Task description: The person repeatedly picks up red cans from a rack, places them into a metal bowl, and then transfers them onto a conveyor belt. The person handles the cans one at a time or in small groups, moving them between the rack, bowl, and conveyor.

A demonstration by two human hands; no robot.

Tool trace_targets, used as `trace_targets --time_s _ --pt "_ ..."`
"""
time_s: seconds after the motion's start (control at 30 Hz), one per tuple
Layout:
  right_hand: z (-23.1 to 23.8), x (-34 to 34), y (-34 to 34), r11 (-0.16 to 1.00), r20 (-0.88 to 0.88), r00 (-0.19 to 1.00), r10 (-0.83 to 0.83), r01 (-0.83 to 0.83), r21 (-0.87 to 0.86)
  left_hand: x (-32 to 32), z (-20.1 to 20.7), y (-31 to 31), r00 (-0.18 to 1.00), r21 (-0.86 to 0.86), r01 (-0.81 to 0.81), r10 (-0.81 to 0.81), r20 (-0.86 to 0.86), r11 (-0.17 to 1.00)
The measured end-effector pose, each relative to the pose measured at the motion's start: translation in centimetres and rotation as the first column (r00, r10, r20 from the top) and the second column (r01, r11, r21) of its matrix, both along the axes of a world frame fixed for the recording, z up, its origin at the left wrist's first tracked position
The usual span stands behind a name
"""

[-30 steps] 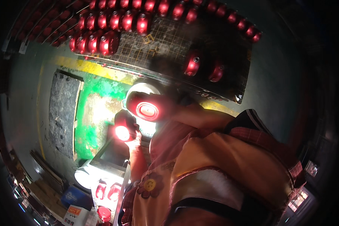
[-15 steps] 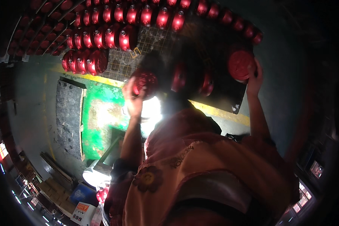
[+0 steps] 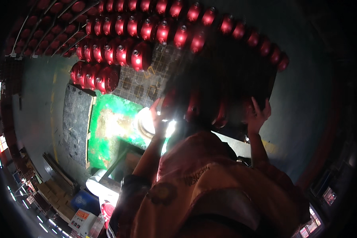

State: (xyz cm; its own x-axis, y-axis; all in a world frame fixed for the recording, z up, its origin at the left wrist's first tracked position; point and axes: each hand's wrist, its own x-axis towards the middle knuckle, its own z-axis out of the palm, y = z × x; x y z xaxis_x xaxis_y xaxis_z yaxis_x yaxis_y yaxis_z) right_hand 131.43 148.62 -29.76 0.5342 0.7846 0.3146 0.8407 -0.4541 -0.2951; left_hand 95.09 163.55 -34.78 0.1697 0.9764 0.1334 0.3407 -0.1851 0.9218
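Observation:
A row of red rounded metal tanks stands in dark shadow along the near edge of the table, just ahead of me. My left hand (image 3: 158, 121) is at the left end of this row, fingers stretched out beside a dark red tank (image 3: 169, 102). Glare washes out part of that hand. At the right end, my right hand (image 3: 258, 115) has its fingers spread next to another red tank (image 3: 248, 108), mostly lost in shadow. Whether either hand still touches its tank is hard to see. Between them stand two more tanks, one of them this tank (image 3: 193, 108).
Several rows of red tanks (image 3: 139, 57) with metal necks fill the far part of the grid-marked table (image 3: 142, 83). A rack of red pieces (image 3: 47, 29) is at upper left. A dark board (image 3: 76, 123) lies left on the floor. A bright lamp-lit round thing (image 3: 144, 121) sits beside my left hand.
Both hands have come down toward me. The red tanks they held, one in each, now seem to stand at the two ends of the near row, and the fingers have spread. The view has shifted.

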Motion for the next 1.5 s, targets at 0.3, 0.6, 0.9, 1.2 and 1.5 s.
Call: trace_targets --time_s 0.3,0.6,0.9,1.2,1.5 --pt "-4.2 -5.5 29.7 0.97 -0.18 0.954 0.241 -0.233 0.065 2.2 0.9 20.8 0.842 0.283 -0.092 0.226 -0.49 0.955" --pt "-9.2 -4.1 31.5 0.993 -0.538 0.841 0.056 0.011 0.12 2.2 -1.7 22.2 0.844 0.24 -0.079 0.193 -0.501 0.968" --pt "2.2 -1.4 20.1 0.841 -0.816 -0.25 0.522 0.312 0.442 -11.8 5.3 10.9 0.836 -0.268 -0.23 0.331 0.437 0.935" --pt "-0.1 -25.3 9.7 0.894 -0.113 -0.961 0.253 0.188 0.407 -21.7 0.4 -10.0 0.023 -0.669 0.349 0.707 0.707 0.657" --pt "-5.0 -38.3 7.5 0.86 -0.648 -0.717 0.256 -0.138 0.492 -24.2 -1.9 -13.9 -0.324 -0.509 0.438 0.658 0.68 0.741"
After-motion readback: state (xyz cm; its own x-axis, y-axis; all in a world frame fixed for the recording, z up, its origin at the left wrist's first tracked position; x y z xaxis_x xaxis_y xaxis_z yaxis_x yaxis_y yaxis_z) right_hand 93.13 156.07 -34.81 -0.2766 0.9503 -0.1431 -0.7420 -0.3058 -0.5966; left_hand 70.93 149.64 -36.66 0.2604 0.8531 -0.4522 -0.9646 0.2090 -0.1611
